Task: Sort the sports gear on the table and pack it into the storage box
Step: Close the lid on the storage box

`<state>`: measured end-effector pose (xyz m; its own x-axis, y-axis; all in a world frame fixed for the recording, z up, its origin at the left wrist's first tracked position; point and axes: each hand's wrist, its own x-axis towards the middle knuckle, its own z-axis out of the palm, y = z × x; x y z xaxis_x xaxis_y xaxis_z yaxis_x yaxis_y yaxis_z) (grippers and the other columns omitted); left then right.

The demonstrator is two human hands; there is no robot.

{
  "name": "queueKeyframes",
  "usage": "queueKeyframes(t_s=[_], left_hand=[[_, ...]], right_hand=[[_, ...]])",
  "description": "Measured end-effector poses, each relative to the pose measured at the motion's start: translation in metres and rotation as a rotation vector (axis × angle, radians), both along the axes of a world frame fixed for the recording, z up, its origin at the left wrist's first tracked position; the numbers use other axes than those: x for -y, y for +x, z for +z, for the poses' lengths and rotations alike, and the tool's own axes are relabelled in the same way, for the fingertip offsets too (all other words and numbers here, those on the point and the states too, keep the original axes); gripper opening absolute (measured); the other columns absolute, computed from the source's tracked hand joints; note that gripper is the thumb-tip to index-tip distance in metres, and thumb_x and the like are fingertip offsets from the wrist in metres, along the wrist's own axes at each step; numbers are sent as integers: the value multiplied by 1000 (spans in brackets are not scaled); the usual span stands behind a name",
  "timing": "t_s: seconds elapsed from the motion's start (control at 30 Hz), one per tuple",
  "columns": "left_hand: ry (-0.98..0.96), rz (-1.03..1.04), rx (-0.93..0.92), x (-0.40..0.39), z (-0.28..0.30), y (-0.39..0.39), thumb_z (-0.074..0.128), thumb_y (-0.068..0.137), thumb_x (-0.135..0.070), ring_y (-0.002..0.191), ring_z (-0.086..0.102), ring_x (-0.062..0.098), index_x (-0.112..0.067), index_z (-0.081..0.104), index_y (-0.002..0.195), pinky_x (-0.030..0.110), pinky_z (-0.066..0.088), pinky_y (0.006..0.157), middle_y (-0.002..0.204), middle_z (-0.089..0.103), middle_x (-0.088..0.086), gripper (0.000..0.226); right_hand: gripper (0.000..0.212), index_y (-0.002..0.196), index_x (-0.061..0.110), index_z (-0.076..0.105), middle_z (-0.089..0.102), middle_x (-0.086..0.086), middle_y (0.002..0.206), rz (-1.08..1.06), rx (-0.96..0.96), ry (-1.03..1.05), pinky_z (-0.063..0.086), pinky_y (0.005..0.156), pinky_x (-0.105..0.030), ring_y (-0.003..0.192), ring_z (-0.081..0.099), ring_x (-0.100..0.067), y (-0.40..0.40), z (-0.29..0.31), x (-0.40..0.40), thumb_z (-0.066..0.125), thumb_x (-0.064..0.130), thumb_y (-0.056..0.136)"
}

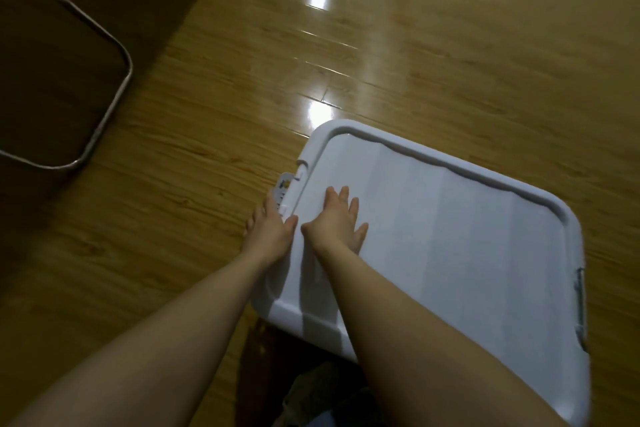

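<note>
The storage box [450, 236] sits lidded on the floor. The right hand [341, 222] presses flat on its lid; the left hand [270, 225] fingers the side latch [285, 189], which may slip unlatched.
</note>
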<state>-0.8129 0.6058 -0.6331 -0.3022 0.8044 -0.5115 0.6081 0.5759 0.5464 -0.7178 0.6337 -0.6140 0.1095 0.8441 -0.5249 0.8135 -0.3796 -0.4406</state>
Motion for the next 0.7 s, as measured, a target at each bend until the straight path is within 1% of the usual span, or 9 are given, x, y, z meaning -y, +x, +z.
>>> queueKeyframes(t_s=[0.1, 0.17, 0.23, 0.3, 0.37, 0.43, 0.47, 0.57, 0.7], left_hand=[[35, 78, 86, 0, -7, 2, 50, 95, -37, 135, 32, 36, -23, 1, 152, 50, 31, 109, 151, 31, 14, 77], [18, 169, 160, -2, -8, -1, 60, 89, -37, 134, 34, 37, -24, 0, 152, 52, 34, 108, 150, 31, 14, 87], [-37, 272, 237, -10, -6, -8, 68, 84, -34, 134, 36, 37, -19, -2, 152, 50, 34, 108, 150, 29, 17, 99], [-80, 308, 280, -16, -2, -12, 71, 82, -28, 131, 39, 37, -12, -1, 151, 44, 37, 107, 148, 31, 19, 101], [-110, 235, 163, -21, 3, -10, 71, 82, -28, 131, 37, 38, -7, 13, 148, 43, 37, 106, 146, 27, 19, 91], [-101, 111, 10, -25, 5, -6, 69, 83, -29, 125, 40, 39, -6, 33, 137, 45, 38, 104, 142, 25, 16, 69], [-95, 76, -13, -26, 6, -6, 67, 83, -28, 121, 43, 38, -7, 40, 131, 44, 39, 103, 138, 27, 14, 59], [-103, 71, 33, -33, 8, -11, 70, 79, -24, 112, 50, 32, -8, 46, 124, 35, 45, 96, 133, 32, 11, 53], [-46, 158, 120, -36, 9, -10, 71, 78, -13, 104, 58, 28, -7, 51, 115, 28, 44, 77, 119, 59, 12, 43]], right_hand=[[73, 148, 30, 18, 0, 7, 160, -11, 12, 12, 1, 116, -50, 147, -4, -19, -1, -4, 0, 57, 13, 90], [72, 148, 31, 19, 0, 7, 160, -26, 24, 11, 2, 116, -51, 147, -4, -19, -3, -4, -1, 57, 11, 90], [71, 147, 31, 21, 1, 7, 160, -40, 22, 3, 1, 116, -51, 147, -4, -19, -5, -4, -3, 54, 8, 89], [71, 147, 31, 20, 0, 7, 160, -56, 21, 9, 1, 116, -51, 147, -4, -19, -7, -3, -3, 52, 5, 90], [71, 148, 31, 20, 0, 6, 160, -72, 27, 20, 0, 116, -52, 147, -5, -19, -9, -3, -3, 51, 3, 90], [71, 148, 31, 19, 0, 6, 160, -72, 31, 24, 0, 116, -52, 147, -5, -19, -9, -5, -3, 51, 4, 90], [72, 148, 31, 18, 0, 6, 160, -67, 34, 23, 0, 116, -51, 147, -5, -19, -8, -6, -2, 52, 5, 90], [76, 150, 31, 12, -4, 6, 160, -8, 60, -8, 1, 116, -50, 147, -7, -19, -6, -6, -3, 57, 13, 91], [77, 150, 31, 12, -5, 6, 160, -10, 58, -7, 1, 116, -50, 147, -7, -20, -5, -6, -6, 58, 14, 91]])
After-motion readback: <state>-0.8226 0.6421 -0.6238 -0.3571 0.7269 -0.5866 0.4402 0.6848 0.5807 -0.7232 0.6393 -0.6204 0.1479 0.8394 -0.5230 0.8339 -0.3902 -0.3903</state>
